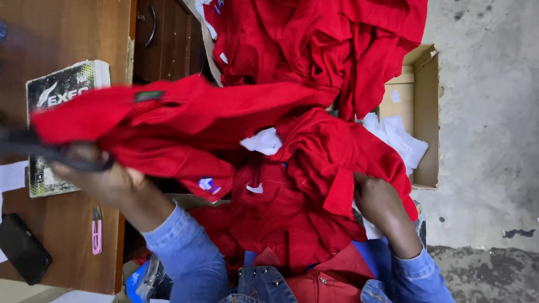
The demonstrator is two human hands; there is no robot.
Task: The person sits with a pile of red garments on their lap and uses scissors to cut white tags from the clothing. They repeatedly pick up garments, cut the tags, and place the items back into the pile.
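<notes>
My left hand [104, 179] grips a red garment [168, 112] and holds it stretched out over the wooden desk's edge; a black scissor handle [67, 160] also sits in that hand. My right hand [379, 199] is pushed into a heap of red garments [314, 185] on my lap, its fingers hidden in the cloth. Small white labels [263, 140] show on the red fabric. More red garments [314, 39] are piled higher up.
An open cardboard box [424, 112] with white cloth pieces [401, 137] stands on the concrete floor at right. On the wooden desk [62, 33] at left lie a boxed book-like package [62, 90], a black phone [22, 247] and a pink cutter [96, 230].
</notes>
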